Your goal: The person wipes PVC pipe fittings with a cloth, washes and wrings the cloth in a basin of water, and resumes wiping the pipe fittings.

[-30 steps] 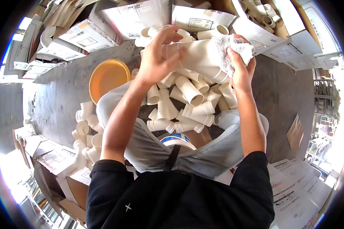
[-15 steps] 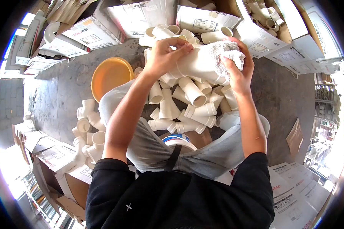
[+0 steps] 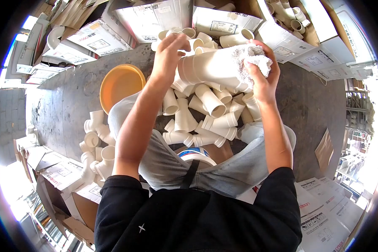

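A large white plastic pipe fitting is held up in front of me, lying sideways above a heap of smaller fittings. My right hand grips its right end through a white terry cloth, the thumb on the near side and the fingers at the far side. By the fitting's left end is my left hand, with fingers bent and thumb apart from them, and no object shows in it. Whether it still touches the fitting's rim, I cannot tell. Below, the piled white pipe fittings lie between my knees.
An orange basin stands left of the heap. More fittings lie at lower left. Cardboard boxes line the far side, and another box at upper right holds fittings. A white bucket is between my legs.
My left hand has moved left, off the top of the large fitting, uncovering its left end. My right hand stays on the cloth at the right end.
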`<state>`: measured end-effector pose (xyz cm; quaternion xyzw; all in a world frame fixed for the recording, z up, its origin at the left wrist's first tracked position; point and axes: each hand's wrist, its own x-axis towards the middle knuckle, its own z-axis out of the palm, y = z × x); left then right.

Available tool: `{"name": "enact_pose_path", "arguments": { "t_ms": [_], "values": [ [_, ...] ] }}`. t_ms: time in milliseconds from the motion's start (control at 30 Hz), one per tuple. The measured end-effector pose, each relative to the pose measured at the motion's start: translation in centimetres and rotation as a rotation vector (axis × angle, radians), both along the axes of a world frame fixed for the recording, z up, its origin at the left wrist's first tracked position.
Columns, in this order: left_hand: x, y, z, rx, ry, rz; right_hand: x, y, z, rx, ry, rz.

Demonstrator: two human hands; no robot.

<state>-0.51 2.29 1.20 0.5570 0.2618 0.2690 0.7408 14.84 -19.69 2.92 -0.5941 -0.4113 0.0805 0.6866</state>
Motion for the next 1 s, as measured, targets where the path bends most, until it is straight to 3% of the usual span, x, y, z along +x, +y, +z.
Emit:
{"name": "enact_pose_path", "arguments": {
  "t_ms": [233,300,333,433,567,667,767,800,1000],
  "values": [
    [-1.4,3.7,-0.5,-0.147,-0.085,0.365,0.8,-0.3,0.3,0.049,0.046,-0.035],
    [-2.0,5.0,-0.7,-0.262,-0.241,0.486,1.3,-0.5,-0.1,0.045,0.032,-0.042],
    [-2.4,4.6,0.0,-0.22,-0.103,0.546,1.3,-0.5,-0.1,0.039,0.035,-0.046],
    [-2.2,4.1,0.0,-0.286,0.197,0.506,1.0,-0.6,-0.1,0.047,0.139,-0.032],
    [-2.1,1.5,-0.4,-0.383,0.065,-0.121,0.9,-0.4,-0.4,0.059,0.167,-0.064],
    [-1.2,-0.7,-0.5,-0.124,0.19,-0.387,0.7,-0.2,-0.2,0.087,0.158,-0.058],
    [-0.9,-1.9,0.2,-0.01,0.265,-0.349,0.9,-0.1,-0.4,0.129,0.125,-0.045],
    [-1.2,-1.7,0.9,-0.179,0.254,-0.437,1.0,-0.1,-0.5,0.139,0.122,-0.045],
    [-1.0,-2.1,0.3,0.294,0.038,-0.256,1.0,-0.4,-0.2,0.158,0.47,-0.166]
  ]
}}
